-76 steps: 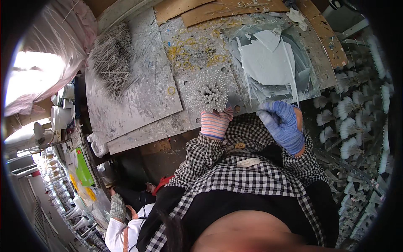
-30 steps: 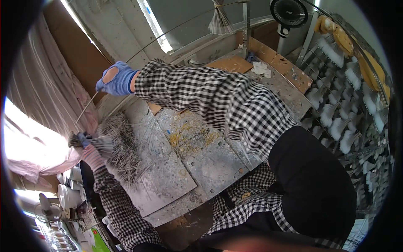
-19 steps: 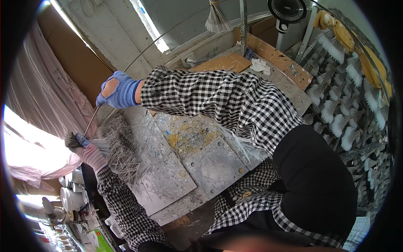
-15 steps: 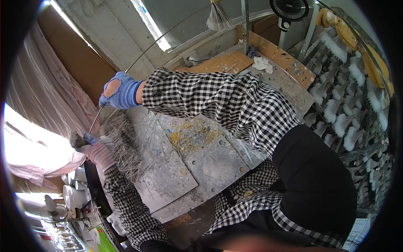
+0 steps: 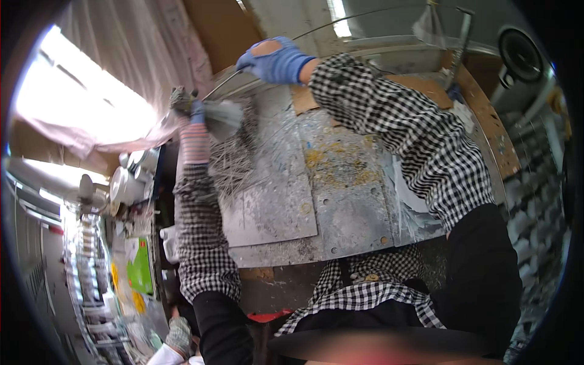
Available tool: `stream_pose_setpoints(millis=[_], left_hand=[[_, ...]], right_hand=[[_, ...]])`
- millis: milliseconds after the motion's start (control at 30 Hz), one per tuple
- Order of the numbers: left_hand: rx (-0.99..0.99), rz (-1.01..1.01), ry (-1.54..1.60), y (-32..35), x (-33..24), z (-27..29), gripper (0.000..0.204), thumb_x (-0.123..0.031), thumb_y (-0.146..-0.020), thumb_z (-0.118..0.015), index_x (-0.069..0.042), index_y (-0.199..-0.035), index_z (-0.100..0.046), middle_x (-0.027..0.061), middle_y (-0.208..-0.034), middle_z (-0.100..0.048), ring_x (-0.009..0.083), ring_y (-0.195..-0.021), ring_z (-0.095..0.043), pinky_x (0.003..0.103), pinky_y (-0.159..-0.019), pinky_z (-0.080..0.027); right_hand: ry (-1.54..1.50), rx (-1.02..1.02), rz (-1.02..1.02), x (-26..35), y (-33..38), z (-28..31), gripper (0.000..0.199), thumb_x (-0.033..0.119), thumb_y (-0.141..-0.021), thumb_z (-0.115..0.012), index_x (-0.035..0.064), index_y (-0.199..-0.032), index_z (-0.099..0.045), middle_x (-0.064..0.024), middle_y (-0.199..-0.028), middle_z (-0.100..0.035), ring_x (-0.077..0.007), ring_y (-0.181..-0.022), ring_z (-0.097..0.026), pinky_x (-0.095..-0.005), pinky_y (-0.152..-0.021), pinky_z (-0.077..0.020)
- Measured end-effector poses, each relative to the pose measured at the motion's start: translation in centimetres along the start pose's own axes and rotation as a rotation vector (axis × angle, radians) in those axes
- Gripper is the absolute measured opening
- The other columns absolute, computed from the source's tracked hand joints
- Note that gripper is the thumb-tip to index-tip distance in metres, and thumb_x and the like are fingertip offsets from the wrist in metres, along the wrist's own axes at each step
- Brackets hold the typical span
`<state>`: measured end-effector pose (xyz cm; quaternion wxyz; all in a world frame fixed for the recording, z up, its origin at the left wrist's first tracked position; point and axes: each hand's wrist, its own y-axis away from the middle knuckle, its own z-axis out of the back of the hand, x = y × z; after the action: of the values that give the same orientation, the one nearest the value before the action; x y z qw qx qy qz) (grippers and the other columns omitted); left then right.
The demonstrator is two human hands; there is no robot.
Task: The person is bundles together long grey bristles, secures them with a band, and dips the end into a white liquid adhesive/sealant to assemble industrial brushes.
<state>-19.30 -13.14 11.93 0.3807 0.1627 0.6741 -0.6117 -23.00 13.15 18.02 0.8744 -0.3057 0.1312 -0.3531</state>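
Note:
My right hand (image 5: 277,61), in a blue knitted glove with an open patch on its back, is closed round a long thin rod (image 5: 220,85) at the far side of the table. My left hand (image 5: 193,131), in a pink-and-grey striped glove with blue fingertips, is closed on a bundle of strands. The bundle's dark, clumped end (image 5: 181,100) sticks out above the fingers, and a pale, blurred fan (image 5: 224,118) spreads to their right. The rod's lower end reaches close to the left fingers; whether it touches the bundle I cannot tell.
A heap of thin grey strands (image 5: 230,167) lies on the spattered worktable (image 5: 274,213). A hanging bundle (image 5: 429,27), a metal post (image 5: 457,52) and a black fan (image 5: 520,55) stand beyond. White bowls (image 5: 126,185) are at left. Another person's gloved hand (image 5: 178,336) shows low left.
The view has swung, so the table and both hands appear farther right and higher. The pale fan now shows more plainly beside my left hand. Both hands keep their grip.

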Motion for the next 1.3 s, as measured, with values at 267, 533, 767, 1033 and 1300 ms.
stream_pose_setpoints(millis=[267, 533, 767, 1033, 1300], left_hand=[[-0.195, -0.053, -0.316, 0.8, 0.5, -1.2, 0.066, -0.007, -0.092, -0.068, -0.003, -0.15, -0.035, 0.0121, -0.135, -0.057, 0.0209, -0.116, -0.058, 0.031, -0.1, -0.046], [-0.057, 0.249, 0.217, 0.6, -1.8, -2.8, 0.061, -0.003, -0.087, -0.073, -0.005, -0.141, -0.046, 0.011, -0.122, -0.064, 0.0196, -0.105, -0.064, 0.031, -0.093, -0.051], [0.269, -0.028, 0.271, -2.2, -2.6, -11.3, 0.065, 0.007, -0.09, -0.062, -0.012, -0.149, -0.042, 0.002, -0.128, -0.06, 0.0132, -0.111, -0.058, 0.028, -0.096, -0.047], [0.499, -0.062, 0.382, -5.1, -5.1, -25.4, 0.074, 0.003, -0.092, -0.063, -0.017, -0.155, -0.03, 0.0163, -0.122, -0.066, 0.0201, -0.104, -0.063, 0.029, -0.091, -0.05], [0.57, -0.161, 0.131, -6.0, -6.1, -38.8, 0.082, -0.006, -0.09, -0.067, -0.017, -0.158, -0.023, 0.022, -0.135, -0.059, 0.0282, -0.122, -0.06, 0.036, -0.102, -0.047]], right_hand=[[0.062, 0.027, -0.033, 0.9, -1.0, -0.6, 0.028, 0.031, -0.1, -0.054, 0.0208, -0.121, -0.071, -0.005, -0.109, -0.072, -0.0254, -0.1, -0.068, -0.0382, -0.093, -0.0534], [-0.041, 0.063, -0.022, -1.3, -1.1, -0.7, 0.031, 0.03, -0.096, -0.055, 0.0201, -0.122, -0.069, -0.0085, -0.108, -0.073, -0.0277, -0.1, -0.069, -0.0407, -0.088, -0.0552], [0.139, -0.376, 0.134, -4.5, 5.8, 7.6, 0.039, 0.028, -0.088, -0.069, 0.0153, -0.124, -0.065, -0.0107, -0.101, -0.07, -0.029, -0.098, -0.067, -0.0402, -0.091, -0.0529], [0.217, -0.626, -0.714, -16.2, 18.2, 22.0, 0.056, 0.036, -0.088, -0.069, 0.0167, -0.137, -0.052, -0.0062, -0.099, -0.071, -0.0237, -0.089, -0.068, -0.0414, -0.089, -0.0518], [0.404, -0.166, -1.085, -23.5, 15.4, 20.2, 0.086, 0.054, -0.09, -0.056, 0.0021, -0.153, -0.028, -0.018, -0.114, -0.071, -0.0325, -0.108, -0.067, -0.0466, -0.101, -0.0443]])
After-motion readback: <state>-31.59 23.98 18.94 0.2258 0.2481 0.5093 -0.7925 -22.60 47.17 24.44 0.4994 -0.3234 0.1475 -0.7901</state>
